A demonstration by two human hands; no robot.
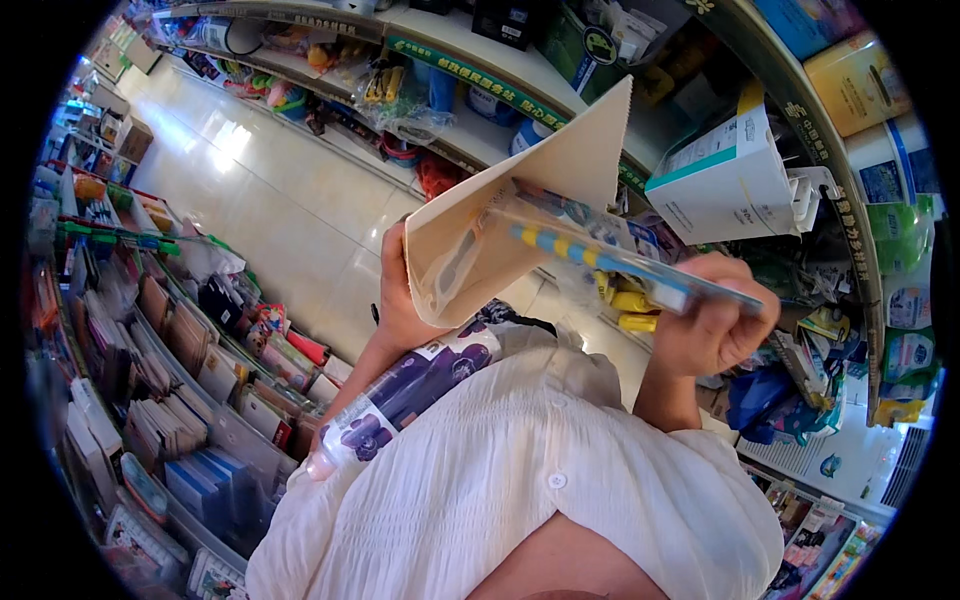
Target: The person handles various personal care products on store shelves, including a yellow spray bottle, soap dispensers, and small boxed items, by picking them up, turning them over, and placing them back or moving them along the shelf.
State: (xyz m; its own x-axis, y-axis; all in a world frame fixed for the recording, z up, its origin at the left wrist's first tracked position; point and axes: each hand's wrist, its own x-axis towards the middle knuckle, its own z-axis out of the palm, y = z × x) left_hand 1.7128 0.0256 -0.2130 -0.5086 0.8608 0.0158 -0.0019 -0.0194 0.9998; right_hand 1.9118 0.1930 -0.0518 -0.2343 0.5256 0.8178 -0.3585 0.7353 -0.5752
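My left hand (395, 281) grips the lower left side of a cream cardboard box (517, 161), whose open side faces right. Inside the box lies a clear plastic package (454, 262) with a greyish item. My right hand (712, 319) holds the end of a flat clear-fronted package (592, 251) with a blue-and-yellow striped item in it. The package's far end reaches into the box opening, and it looks blurred. A purple-and-white plastic-wrapped pack (409, 390) is tucked between my left forearm and my body.
Curved shelves (480, 82) with toys and boxed goods run along the far side. A white carton (724, 180) stands on the right shelf beside bottles and packs. Notebooks and cards (169, 420) fill racks at the left. A shiny tiled floor (277, 180) lies between.
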